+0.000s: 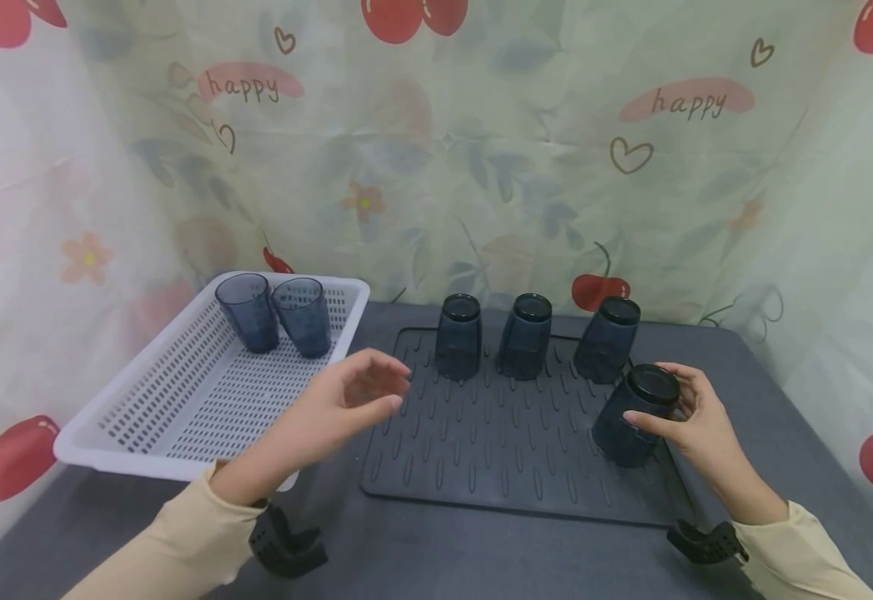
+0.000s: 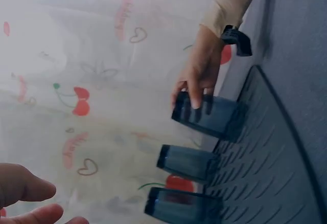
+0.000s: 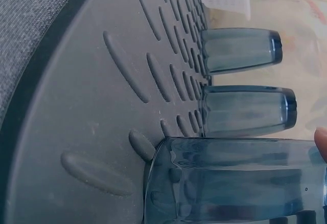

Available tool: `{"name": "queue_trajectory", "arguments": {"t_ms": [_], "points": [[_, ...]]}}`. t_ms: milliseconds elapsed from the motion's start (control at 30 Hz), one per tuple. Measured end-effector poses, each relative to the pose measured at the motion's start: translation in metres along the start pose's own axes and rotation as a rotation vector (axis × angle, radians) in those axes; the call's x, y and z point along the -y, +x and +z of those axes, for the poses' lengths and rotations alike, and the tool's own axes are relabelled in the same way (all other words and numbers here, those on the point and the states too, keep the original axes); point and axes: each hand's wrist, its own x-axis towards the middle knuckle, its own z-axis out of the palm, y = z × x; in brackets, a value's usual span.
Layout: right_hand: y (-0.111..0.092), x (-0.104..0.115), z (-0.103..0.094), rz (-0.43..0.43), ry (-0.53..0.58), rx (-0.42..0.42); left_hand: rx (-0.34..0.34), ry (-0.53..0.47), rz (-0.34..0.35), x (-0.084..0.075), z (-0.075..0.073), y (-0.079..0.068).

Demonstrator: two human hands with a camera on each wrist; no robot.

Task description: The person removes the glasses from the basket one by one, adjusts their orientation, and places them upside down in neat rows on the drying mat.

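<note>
R hand grips near-right glass, thumb nearside; seat it flat on mat b4 release (L hand empty, fingers apart).

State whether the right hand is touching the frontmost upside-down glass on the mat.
Touching. The head view shows it: the right hand grips the frontmost glass, thumb on its near side, fingers reaching behind.

In the head view, the held glass hides some fingers of the right hand. The left wrist view cuts off most of the left hand.
</note>
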Motion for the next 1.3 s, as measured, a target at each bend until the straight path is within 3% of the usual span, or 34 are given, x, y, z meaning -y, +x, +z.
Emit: {"name": "queue_trajectory", "arguments": {"t_ms": [400, 533, 700, 933, 1133, 1300], "points": [[0.002, -0.001, 0.001, 0.0, -0.011, -0.003, -0.21, 0.079, 0.013, -0.03, -0.06, 0.01], [0.001, -0.002, 0.001, -0.017, 0.004, 0.003, -0.29, 0.077, 0.02, -0.031, -0.081, 0.014], [0.0, -0.002, 0.001, -0.03, 0.022, 0.007, -0.403, 0.038, 0.043, -0.018, -0.105, 0.027], [0.001, -0.002, 0.001, -0.022, 0.02, 0.007, -0.559, 0.078, -0.02, 0.012, -0.135, 0.043], [0.002, -0.002, 0.0, -0.011, 0.015, 0.005, -0.686, 0.115, -0.059, 0.04, -0.152, 0.054], [0.002, -0.002, 0.001, -0.008, 0.009, -0.001, -0.731, 0.14, -0.092, 0.063, -0.16, 0.06]]}}
